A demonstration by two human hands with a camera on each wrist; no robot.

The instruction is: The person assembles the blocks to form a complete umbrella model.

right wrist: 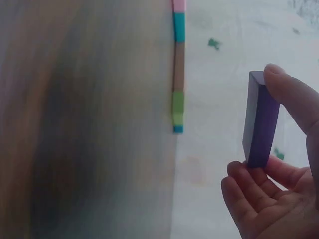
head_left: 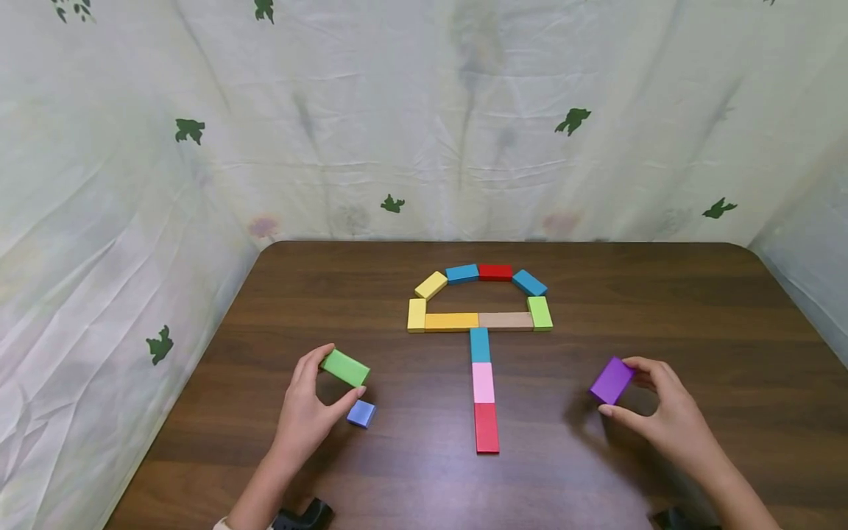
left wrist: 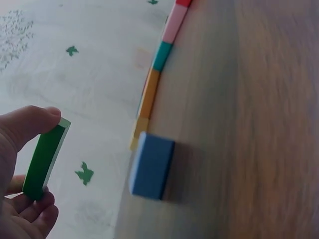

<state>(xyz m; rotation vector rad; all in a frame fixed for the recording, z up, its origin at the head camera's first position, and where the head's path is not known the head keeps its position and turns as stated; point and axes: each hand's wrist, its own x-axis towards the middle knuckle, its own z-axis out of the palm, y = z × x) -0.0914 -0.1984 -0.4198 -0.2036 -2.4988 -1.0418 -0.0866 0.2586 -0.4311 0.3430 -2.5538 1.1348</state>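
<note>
My left hand [head_left: 310, 412] pinches a green block [head_left: 346, 367] by its ends, between thumb and fingers. The left wrist view shows that green block [left wrist: 44, 162] raised off the table. Just beside the left thumb, a small blue block [head_left: 361, 414] sits on the table. On the other side, my right hand [head_left: 665, 416] pinches a purple block [head_left: 612, 380] between thumb and fingertips. In the right wrist view the purple block [right wrist: 261, 122] is held up, apart from the tabletop. Between the hands, a red block [head_left: 486, 428] ends a straight column of blocks.
Above the red block come a pink block [head_left: 483, 383] and a teal block [head_left: 480, 345]. They meet an orange block [head_left: 452, 322] and a tan block [head_left: 506, 321], topped by an arch of several coloured blocks. Pale cloth [head_left: 424, 147] stands behind the brown table [head_left: 298, 294].
</note>
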